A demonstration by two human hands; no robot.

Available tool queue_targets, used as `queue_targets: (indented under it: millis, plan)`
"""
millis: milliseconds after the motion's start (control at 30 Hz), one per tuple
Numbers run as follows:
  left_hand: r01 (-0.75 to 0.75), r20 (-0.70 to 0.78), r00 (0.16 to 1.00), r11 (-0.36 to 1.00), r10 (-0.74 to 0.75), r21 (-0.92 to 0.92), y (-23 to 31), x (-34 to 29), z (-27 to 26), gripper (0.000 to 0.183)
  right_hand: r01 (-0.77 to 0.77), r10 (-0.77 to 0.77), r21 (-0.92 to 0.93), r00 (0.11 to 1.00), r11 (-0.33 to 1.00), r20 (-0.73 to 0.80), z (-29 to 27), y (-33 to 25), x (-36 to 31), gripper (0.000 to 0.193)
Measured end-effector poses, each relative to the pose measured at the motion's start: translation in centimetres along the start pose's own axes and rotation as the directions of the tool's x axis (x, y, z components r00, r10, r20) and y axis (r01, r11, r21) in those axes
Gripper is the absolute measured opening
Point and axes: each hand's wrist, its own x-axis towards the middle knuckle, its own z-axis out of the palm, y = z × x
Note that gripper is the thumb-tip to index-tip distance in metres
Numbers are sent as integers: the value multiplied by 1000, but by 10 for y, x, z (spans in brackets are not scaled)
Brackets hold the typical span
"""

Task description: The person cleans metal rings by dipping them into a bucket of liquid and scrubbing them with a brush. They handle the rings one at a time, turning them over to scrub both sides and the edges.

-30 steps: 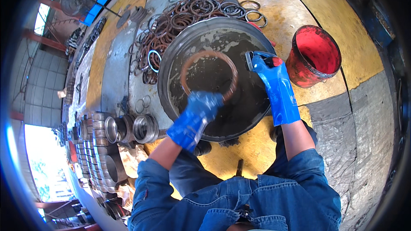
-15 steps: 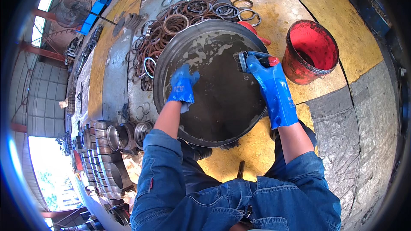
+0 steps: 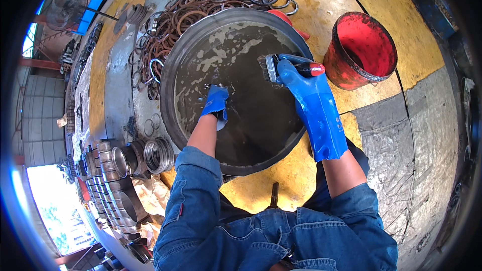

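Note:
A wide round dark basin point(image 3: 173, 50) of murky dark liquid point(image 3: 246, 115) with pale foam patches stands before me. My right hand point(image 3: 296, 78), in a blue rubber glove, grips a flat paintbrush point(image 3: 271, 68) with a metal ferrule and a black and red handle. Its dark bristles point left, over the liquid near the basin's right side. In the left part of the basin, my blue-gloved left hand point(image 3: 216, 101) is dipped into the liquid. Its fingers are under the surface, so whether they hold anything is hidden.
Beside the basin at the right stands a red bucket point(image 3: 364, 45) with a blackened rim. Many metal rings point(image 3: 191, 20) lie heaped beyond the basin. Stacked metal cylinders point(image 3: 108, 170) stand at the left. A red object point(image 3: 281, 16) shows partly behind the basin's far rim.
My left hand has gone down from above the surface into the liquid. The brush in my right hand has shifted slightly left. The whole view has also shifted a little.

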Motion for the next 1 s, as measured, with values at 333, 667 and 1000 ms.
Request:
queue_targets:
  millis: [333, 667, 1000]
  plan:
    - [-517, 413, 842, 736, 346, 437, 59, -76, 22, 39, -7, 7, -5, 1000, 1000, 10, -3, 2, -3, 20]
    - [-468, 322, 880, 527, 349, 709, -19, -47, -50, 28, -7, 6, 19, 999, 1000, 35, 0, -5, -7, 19]
    - [-491, 481, 860, 23, 170, 871, -10, -72, -57, 17, -14, 13, 22, 999, 1000, 52, 3, -6, -7, 18]
